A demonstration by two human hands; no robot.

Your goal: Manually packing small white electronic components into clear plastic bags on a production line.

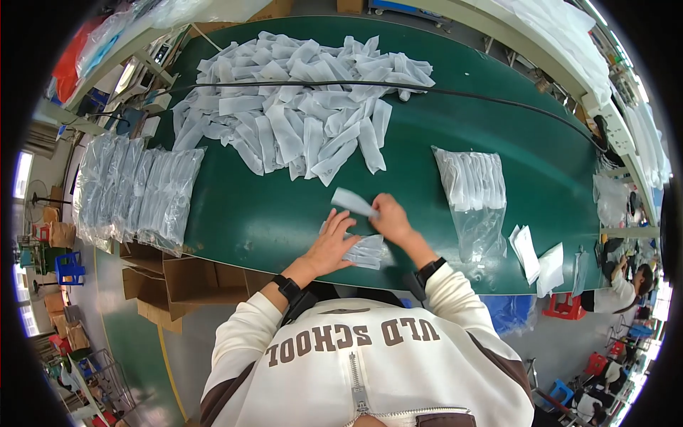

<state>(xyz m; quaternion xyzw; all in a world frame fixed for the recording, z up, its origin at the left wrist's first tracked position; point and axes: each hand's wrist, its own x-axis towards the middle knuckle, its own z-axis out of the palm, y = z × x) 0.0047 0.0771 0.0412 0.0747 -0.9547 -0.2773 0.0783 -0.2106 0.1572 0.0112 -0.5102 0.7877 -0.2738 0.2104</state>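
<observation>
My right hand [393,219] pinches one end of a white frosted packet [352,202], whose other end points up and to the left above the table. My left hand [329,246] has its fingers spread and rests at the left side of a small stack of similar packets [366,252] near the table's front edge. Beyond both hands spreads a big loose pile of frosted packets [284,133]. A clear plastic bag [475,226] partly filled with a row of packets lies to the right of my hands.
Several filled clear bags [166,196] sit at the green table's [235,217] left end. White slips [525,255] lie near the right front edge. A black cable [491,97] crosses above the pile. Cardboard boxes [203,281] stand below at left; a person [620,288] sits at far right.
</observation>
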